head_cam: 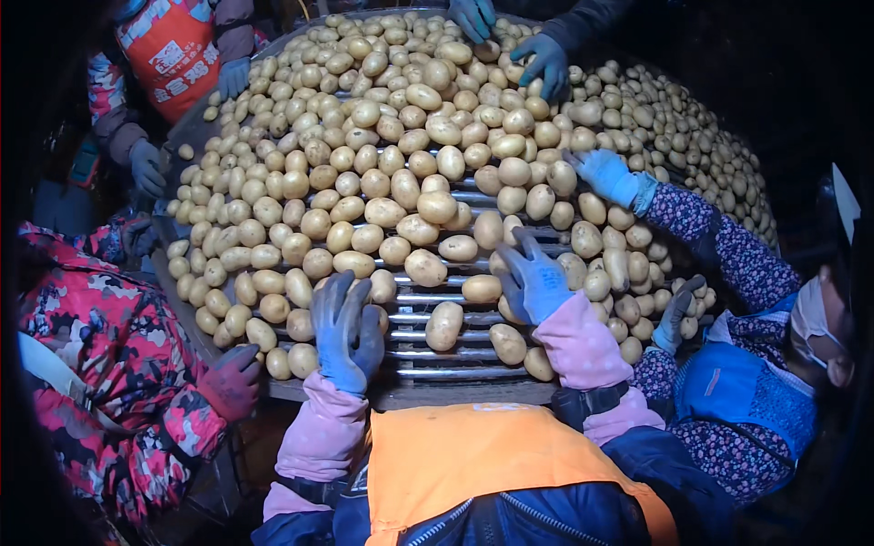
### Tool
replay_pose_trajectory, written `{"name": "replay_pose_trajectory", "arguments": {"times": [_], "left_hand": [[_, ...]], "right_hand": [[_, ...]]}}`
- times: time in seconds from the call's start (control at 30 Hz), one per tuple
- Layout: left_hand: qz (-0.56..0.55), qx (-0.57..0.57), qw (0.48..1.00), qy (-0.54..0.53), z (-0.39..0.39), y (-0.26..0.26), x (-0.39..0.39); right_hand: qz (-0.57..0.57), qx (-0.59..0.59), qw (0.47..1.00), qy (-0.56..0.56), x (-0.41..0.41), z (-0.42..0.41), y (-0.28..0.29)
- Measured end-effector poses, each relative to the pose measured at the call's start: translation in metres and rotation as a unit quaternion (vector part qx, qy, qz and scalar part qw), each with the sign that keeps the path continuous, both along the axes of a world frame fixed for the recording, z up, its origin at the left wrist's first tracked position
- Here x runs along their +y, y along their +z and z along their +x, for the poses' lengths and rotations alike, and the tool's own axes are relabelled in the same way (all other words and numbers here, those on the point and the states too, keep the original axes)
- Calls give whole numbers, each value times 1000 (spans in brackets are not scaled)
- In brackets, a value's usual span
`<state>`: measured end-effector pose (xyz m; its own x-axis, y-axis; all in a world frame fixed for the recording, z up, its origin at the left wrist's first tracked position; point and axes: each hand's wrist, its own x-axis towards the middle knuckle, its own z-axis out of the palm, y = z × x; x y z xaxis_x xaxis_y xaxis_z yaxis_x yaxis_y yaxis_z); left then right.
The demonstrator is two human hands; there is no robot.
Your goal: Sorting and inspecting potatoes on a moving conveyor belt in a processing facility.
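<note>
Several loose potatoes [444,326] lie on a roller table [437,373] of parallel metal bars in front of me. My left hand [347,331], in a blue and grey work glove, is over the near left part with its fingers apart. Potatoes touch or sit close to both sides of it, and one [382,286] is by its fingertips. Farther right, my right hand [536,280] reaches over the bars, gloved alike, fingers spread. Its fingertips are beside a potato [489,230]; what lies under the palm is hidden. Neither hand visibly grips a potato.
A co-worker's gloved hand [608,176] reaches in from the right, another [676,314] below it. Across the table, gloved hands [544,63] touch potatoes. At the left, a red-gloved hand [232,382] is near the table edge. Smaller potatoes [672,136] heap at far right.
</note>
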<state>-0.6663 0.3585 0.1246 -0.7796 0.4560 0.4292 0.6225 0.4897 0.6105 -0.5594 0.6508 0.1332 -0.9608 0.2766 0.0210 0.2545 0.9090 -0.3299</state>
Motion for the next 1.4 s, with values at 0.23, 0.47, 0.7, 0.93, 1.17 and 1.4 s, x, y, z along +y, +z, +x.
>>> {"name": "replay_pose_trajectory", "arguments": {"times": [0.23, 0.47, 0.7, 0.93, 1.17, 1.4], "left_hand": [[41, -20, 999, 3, 24, 1, -7], [136, -334, 933, -12, 46, 6, -19], [604, -715, 347, -65, 73, 0, -31], [716, -597, 362, -26, 129, -41, -112], [613, -270, 552, 496, 273, -37, -200], [67, -170, 367, 912, 615, -132, -256]], "right_hand": [[-34, -6, 993, 115, 3, -2, -18], [-221, 69, 972, 47, -9, -21, -7], [-473, -163, 841, 208, -110, -40, 89], [-420, -130, 876, 197, -145, -49, 20], [-306, -94, 849, 420, -175, -45, 9], [-289, -143, 836, 444, -160, -58, -11]]}}
